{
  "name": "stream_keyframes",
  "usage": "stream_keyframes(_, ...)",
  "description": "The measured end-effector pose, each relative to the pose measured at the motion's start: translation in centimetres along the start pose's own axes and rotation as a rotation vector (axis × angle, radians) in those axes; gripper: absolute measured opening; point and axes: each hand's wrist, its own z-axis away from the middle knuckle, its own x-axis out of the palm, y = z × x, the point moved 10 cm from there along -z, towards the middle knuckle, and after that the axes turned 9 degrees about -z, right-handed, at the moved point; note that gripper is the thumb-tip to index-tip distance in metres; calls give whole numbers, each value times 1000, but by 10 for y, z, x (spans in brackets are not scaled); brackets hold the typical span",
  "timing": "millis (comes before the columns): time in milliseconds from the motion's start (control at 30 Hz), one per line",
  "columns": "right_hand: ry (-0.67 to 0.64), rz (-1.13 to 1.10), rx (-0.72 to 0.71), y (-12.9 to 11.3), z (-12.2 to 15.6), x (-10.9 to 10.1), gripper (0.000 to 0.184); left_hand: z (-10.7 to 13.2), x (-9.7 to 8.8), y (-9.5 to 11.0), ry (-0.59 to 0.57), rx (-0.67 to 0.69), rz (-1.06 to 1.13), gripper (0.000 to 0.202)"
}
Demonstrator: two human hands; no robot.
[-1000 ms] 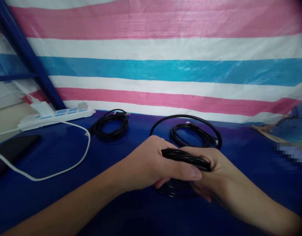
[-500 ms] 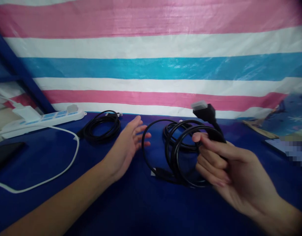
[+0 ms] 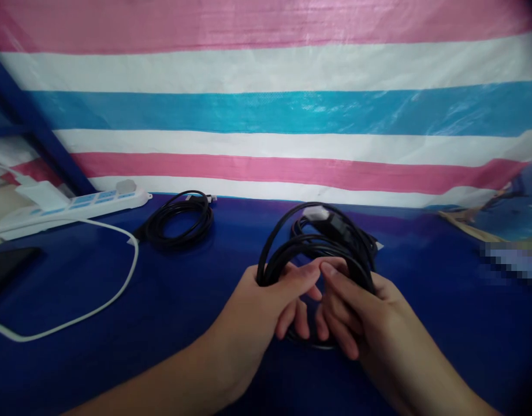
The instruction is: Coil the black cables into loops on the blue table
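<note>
A coiled black cable (image 3: 287,248) is held up between my two hands above the blue table. My left hand (image 3: 266,312) grips its left side, thumb laid across toward the middle. On the right side of the loops, my right hand (image 3: 365,306) is closed round the same coil, its thumb tip meeting the left thumb. The cable's black connector (image 3: 337,225), with a pale cap on its end, points up and left over the coil. Behind it, partly hidden, a second coiled black cable (image 3: 297,229) lies on the table.
Another coiled black cable (image 3: 179,225) lies to the left. Beyond it stand a white power strip (image 3: 114,202) with a plugged-in charger (image 3: 44,195), a looping white cord (image 3: 133,263) and a dark flat object (image 3: 10,266). A striped sheet (image 3: 266,110) hangs behind the table.
My left hand has moved right and closed on the coil. My right hand has shifted slightly left and down, gathering the loops, and the connector has come down with it.
</note>
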Motion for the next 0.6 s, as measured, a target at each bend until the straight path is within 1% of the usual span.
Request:
stream_keyframes(33,-43,112,24,2,0,2,33,1,-1,1,-11,-16,-23,30)
stream_keyframes(67,-93,214,49,3,0,4,32,2,1,-1,-60,-56,-38,27)
stream_keyframes(133,-202,368,87,5,-1,9,26,8,11,-10,-201,-188,-32,24)
stream_keyframes(167,-238,424,99,5,-2,9,23,13,17,-16,-264,-263,-18,26)
stream_keyframes(200,-253,483,98,4,-3,9,21,16,20,-20,-300,-319,-2,30)
stream_keyframes(233,-249,560,69,1,-5,7,20,19,22,-23,-311,-354,10,37)
stream_keyframes(267,-217,667,-5,-6,-6,5,22,19,22,-24,-307,-363,16,44)
stream_keyframes(300,-170,806,-126,-17,-7,4,23,19,22,-23,-296,-358,15,50)
stream_keyframes(333,-113,963,-297,-32,-3,6,23,19,23,-24,-292,-354,9,53)
stream_keyframes(400,-3,1276,-689,-59,15,19,21,19,25,-23,-296,-349,1,53)
stream_keyframes(433,44,1403,-864,-67,27,27,21,19,27,-22,-308,-342,3,51)
stream_keyframes(467,78,1496,-1004,-72,38,34,20,20,29,-20,-324,-328,7,49)
stream_keyframes(533,141,1584,-1201,-79,55,43,21,20,32,-14,-350,-289,2,47)
stream_keyframes(567,184,1591,-1260,-82,60,44,26,21,33,-11,-356,-271,-11,47)
stream_keyframes(600,214,1578,-1289,-85,63,44,32,22,34,-9,-359,-264,-27,47)
